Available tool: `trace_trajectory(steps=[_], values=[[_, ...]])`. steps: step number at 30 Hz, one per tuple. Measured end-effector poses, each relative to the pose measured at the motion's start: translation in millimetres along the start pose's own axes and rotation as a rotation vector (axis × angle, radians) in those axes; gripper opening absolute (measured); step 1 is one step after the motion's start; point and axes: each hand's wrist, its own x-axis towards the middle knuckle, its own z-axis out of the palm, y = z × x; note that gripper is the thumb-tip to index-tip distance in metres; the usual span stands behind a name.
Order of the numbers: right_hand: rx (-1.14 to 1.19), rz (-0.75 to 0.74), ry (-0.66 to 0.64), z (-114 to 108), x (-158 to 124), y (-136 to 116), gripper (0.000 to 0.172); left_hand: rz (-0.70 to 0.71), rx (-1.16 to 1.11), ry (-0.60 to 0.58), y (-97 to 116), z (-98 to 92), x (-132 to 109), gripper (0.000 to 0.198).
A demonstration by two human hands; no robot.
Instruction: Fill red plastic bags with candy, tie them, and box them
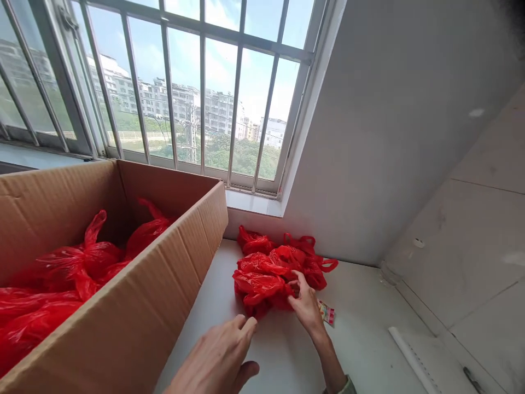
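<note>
Your R hand (307, 306) is at the near side of the red bag pile (262, 287), w/ thumb & fingers apart & tips up against the thin plastic; can't tell if they pinch it or just touch; the pile is just ahead & left of R hand; your L hand (217, 350) is loosely open, w/ nothing seen in it, just short of the pile; the big cardboard box (184, 273) is to the left of L hand, w/ more red bags (98, 254) in it, at least one w/ its top bunched up; a small packet (328, 313) is just right of R hand, on the white table (361, 306); a white strip (412, 358) is well off to its right; prob. the job is part done: some bags are in the box, & the pile by R hand is outside it; so that pile looks like the bit left; can't count bags, b/c they overlap.
</note>
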Motion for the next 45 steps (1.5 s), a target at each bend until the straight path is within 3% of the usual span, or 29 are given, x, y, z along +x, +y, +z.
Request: trace_trajectory(steps=[6, 10, 15, 21, 27, 30, 34, 40, 45], values=[[0.082, -0.107, -0.135, -24.3, 5.8, -15.5, 0.027, -0.074, 0.011, -0.005, 11.3, 14.0, 13.8, 0.051], [0.205, -0.185, -0.169, -55.0, 1.1, -29.2, 0.016, -0.209, -0.140, -0.042, 22.7, 0.2, 39.3, 0.018], [0.497, -0.283, -0.198, -80.2, -9.0, -38.1, 0.013, -0.396, -0.312, -0.029, 30.0, -18.5, 65.8, 0.028], [0.703, -0.262, -0.152, -74.7, -18.0, -53.4, 0.016, -0.270, -0.473, 0.010, 46.9, -10.5, 63.0, 0.021], [0.534, -0.219, -0.137, -78.0, -32.2, -75.9, 0.022, -0.227, -0.613, -0.052, 65.3, -7.2, 63.6, 0.026], [0.369, -0.164, -0.121, -90.8, -38.7, -83.6, 0.022, -0.241, -0.621, -0.100, 53.7, -4.8, 67.7, 0.008], [0.315, -0.056, -0.161, -107.7, -40.6, -84.7, 0.012, -0.349, -0.616, -0.085, 30.3, -11.4, 71.5, 0.023], [0.247, -0.033, -0.425, -119.9, -37.4, -76.6, 0.020, -0.440, -0.604, -0.116, 19.2, -17.7, 68.7, 0.027], [0.071, -0.048, -0.654, -117.6, -38.4, -75.3, 0.046, -0.226, -0.418, -0.186, 31.3, -15.8, 61.7, 0.025]])
